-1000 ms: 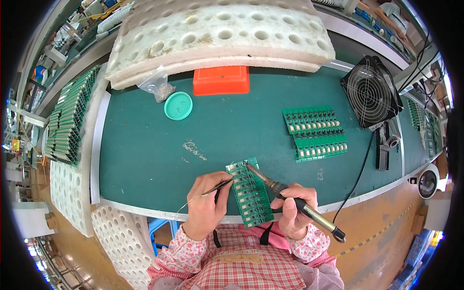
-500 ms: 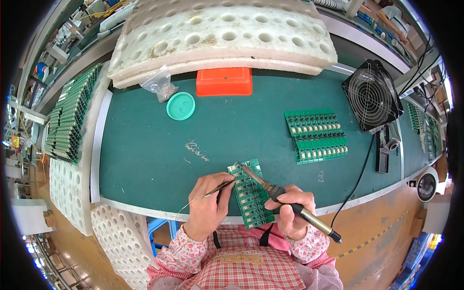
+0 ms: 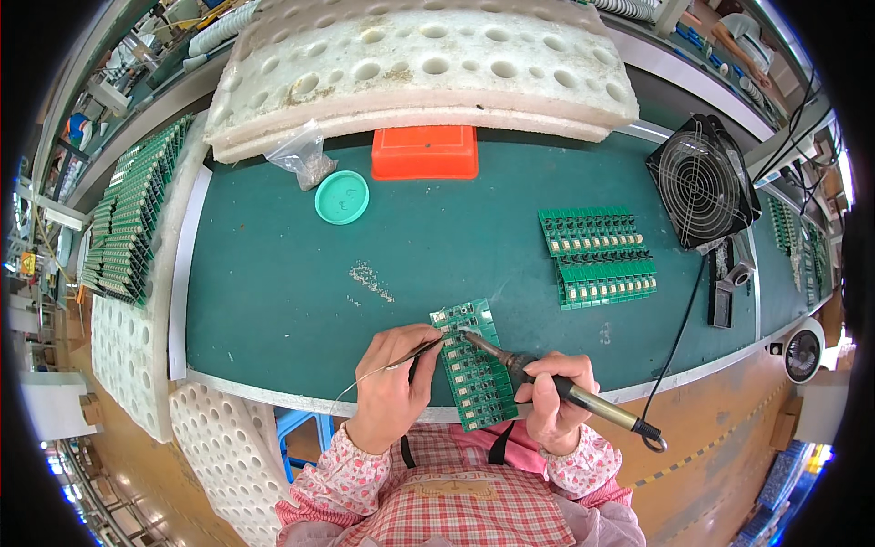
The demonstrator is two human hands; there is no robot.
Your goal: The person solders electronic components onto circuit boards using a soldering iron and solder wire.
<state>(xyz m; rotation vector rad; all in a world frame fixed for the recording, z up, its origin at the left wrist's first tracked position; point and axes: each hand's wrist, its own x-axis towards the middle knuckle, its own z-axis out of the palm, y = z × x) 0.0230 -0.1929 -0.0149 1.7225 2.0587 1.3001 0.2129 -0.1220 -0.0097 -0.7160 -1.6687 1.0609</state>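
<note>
A green circuit-board panel [image 3: 476, 381] with rows of small parts lies at the table's near edge. My left hand [image 3: 390, 383] is closed beside its left edge, pinching dark, thin tweezers [image 3: 417, 354] whose tips reach the panel's upper left. A thin wire [image 3: 346, 390] trails from that hand to the left. My right hand [image 3: 558, 394] is closed round the handle of a soldering iron [image 3: 521, 366]. The iron's tip meets the panel near its second row from the top; the exact contact spot is too small to tell.
Two populated board panels [image 3: 597, 255] lie to the right, near a black fan [image 3: 700, 182] and an iron stand [image 3: 722, 290]. A turquoise lid [image 3: 342, 198], plastic bag [image 3: 308, 164] and red box [image 3: 424, 153] sit before white foam [image 3: 419, 100]. Stacked boards [image 3: 137, 219] stand at left.
The soldering iron's tip has moved slightly down and right, from the panel's top row to a lower one. My left hand has stayed in place.
</note>
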